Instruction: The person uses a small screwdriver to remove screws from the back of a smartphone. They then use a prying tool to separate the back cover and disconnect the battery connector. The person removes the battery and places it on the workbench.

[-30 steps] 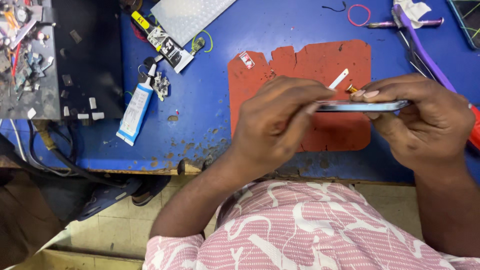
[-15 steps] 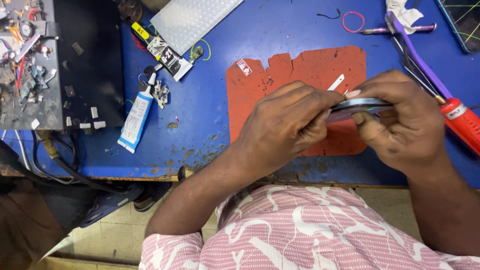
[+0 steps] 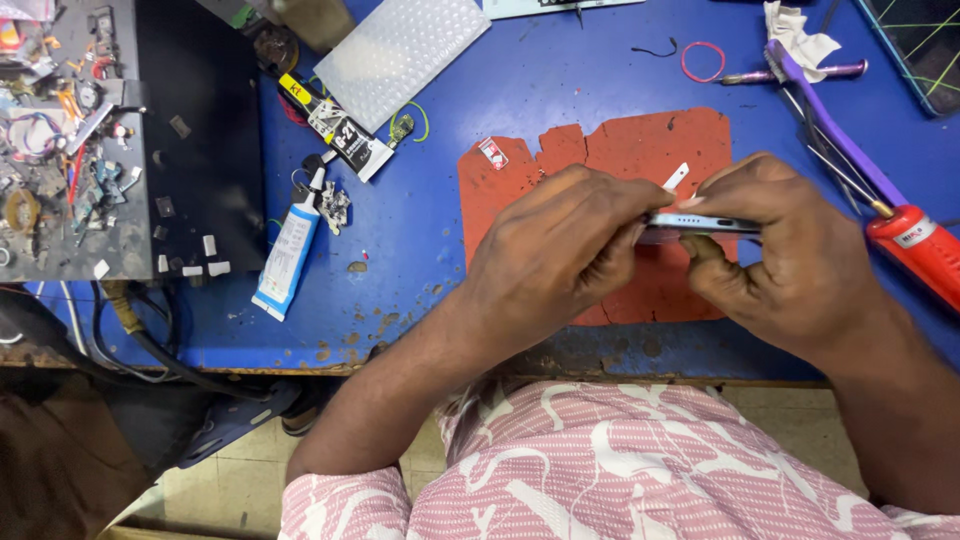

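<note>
A slim phone [image 3: 700, 224] is held edge-on between both hands above a red work mat [image 3: 640, 150] on the blue table [image 3: 420, 260]. My left hand [image 3: 560, 250] wraps over the phone's left end, fingers curled around it. My right hand [image 3: 780, 250] grips the right end, thumb underneath and fingers on top. Only the phone's bottom edge with its port shows; the rest is hidden by my fingers. A small white strip [image 3: 677, 176] lies on the mat just behind the phone.
A white-and-blue glue tube [image 3: 288, 255] and a black-and-yellow tube [image 3: 335, 125] lie left of the mat. Bubble wrap [image 3: 400, 45] sits behind. A red-handled tool [image 3: 915, 250], purple tweezers [image 3: 820, 110] and a red rubber band [image 3: 703, 60] are at right. A parts-strewn tray [image 3: 70, 140] fills the far left.
Both hands have closed in tighter around the phone, covering more of it. The view has shifted slightly; the phone stays over the red mat.
</note>
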